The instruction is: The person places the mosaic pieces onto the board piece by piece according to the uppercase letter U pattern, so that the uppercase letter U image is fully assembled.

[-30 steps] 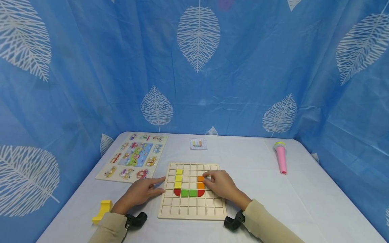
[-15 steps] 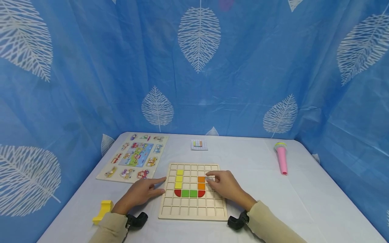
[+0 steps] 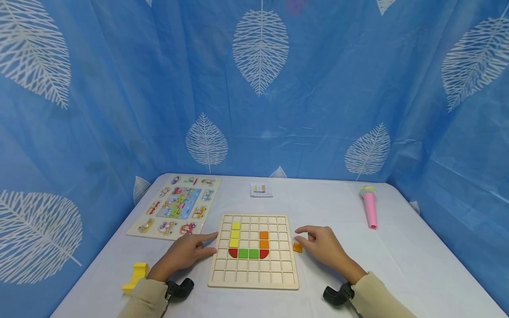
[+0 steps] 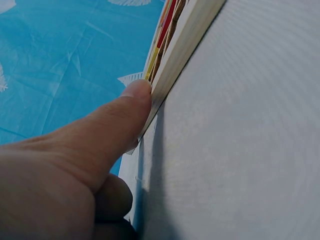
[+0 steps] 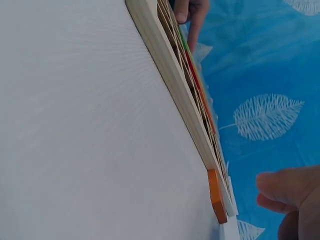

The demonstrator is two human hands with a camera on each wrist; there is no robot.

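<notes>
A wooden grid board [image 3: 252,277] lies on the white table, carrying a U of flat tiles. Its left side is yellow tiles [image 3: 234,234], its base green tiles [image 3: 248,253] between rounded red corners [image 3: 263,254], its right side two orange tiles [image 3: 264,239]. My left hand [image 3: 184,252] touches the board's left edge with extended index finger and thumb; the left wrist view shows the thumb [image 4: 137,92] at the rim. Beside the board's right edge is a loose orange tile [image 3: 298,247], also seen in the right wrist view. My right hand [image 3: 324,245] hovers close by it, thumb and index finger apart, holding nothing.
A vehicle picture puzzle [image 3: 179,203] lies at the back left. A small pattern card [image 3: 261,190] is behind the board. A pink toy microphone [image 3: 370,210] lies far right, and a yellow curved block [image 3: 136,277] sits near my left sleeve.
My right hand has let go of the upper orange tile in the grid and moved right, off the board. The loose orange tile has come into sight. My left hand has stayed put.
</notes>
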